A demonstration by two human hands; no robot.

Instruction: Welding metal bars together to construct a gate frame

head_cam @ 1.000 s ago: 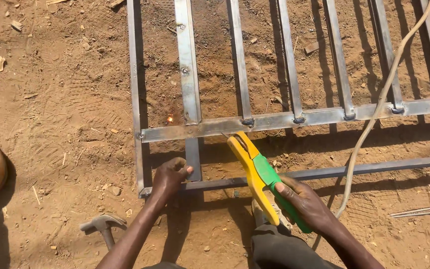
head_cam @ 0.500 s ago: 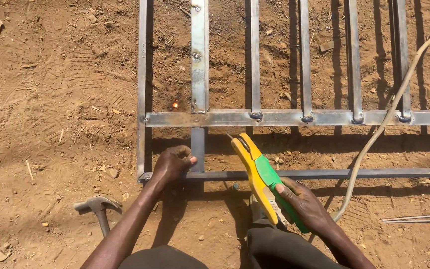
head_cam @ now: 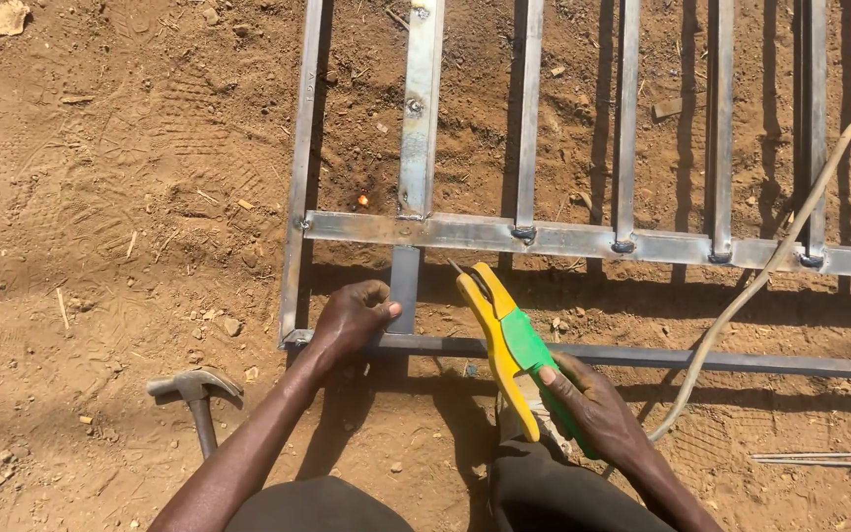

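While gripped, yellow-green electrode holder angles upward — jaws empty.

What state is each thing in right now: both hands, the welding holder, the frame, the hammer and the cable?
Left hand: resting on the metal frame's lower bar, holding nothing.
Right hand: gripping the welding holder's handle.
Welding holder: yellow and green, tip raised, off the frame.
Metal frame: flat on the dirt, bars welded to the crossbar.
Hammer: lying on the ground, untouched.
Cable: slack, draped across the frame.
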